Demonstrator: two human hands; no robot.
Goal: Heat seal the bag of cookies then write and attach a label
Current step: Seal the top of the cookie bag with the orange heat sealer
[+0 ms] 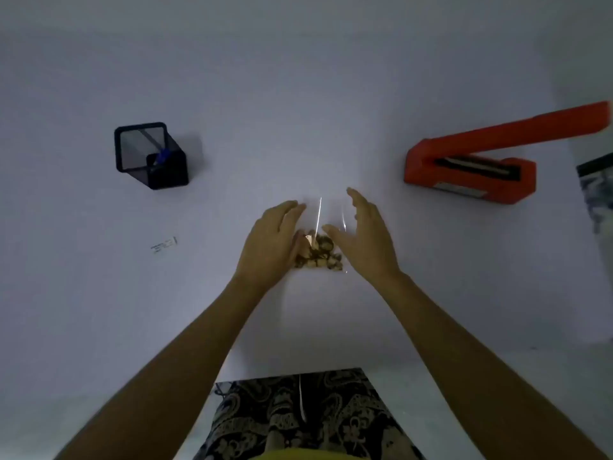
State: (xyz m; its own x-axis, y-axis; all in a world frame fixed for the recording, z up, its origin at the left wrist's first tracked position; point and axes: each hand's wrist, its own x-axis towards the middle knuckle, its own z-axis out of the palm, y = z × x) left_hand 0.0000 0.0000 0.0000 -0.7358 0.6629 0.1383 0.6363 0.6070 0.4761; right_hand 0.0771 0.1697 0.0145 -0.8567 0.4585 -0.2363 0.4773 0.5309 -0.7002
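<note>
A clear plastic bag of brown cookies [319, 252] lies on the white table [298, 94], its empty upper part pointing away from me. My left hand [270, 244] rests against the bag's left side, fingers stretched out. My right hand [361, 240] is spread at the bag's right side, thumb over the cookies. Neither hand has closed on the bag. An orange heat sealer [471, 174] stands at the right with its arm raised. A small white label [164, 246] lies at the left.
A black mesh pen holder [151, 156] with a blue pen [161, 156] in it stands at the left back. The table's front edge is cut out around my patterned lap [298, 413]. A dark patterned object [597, 187] sits at the right edge.
</note>
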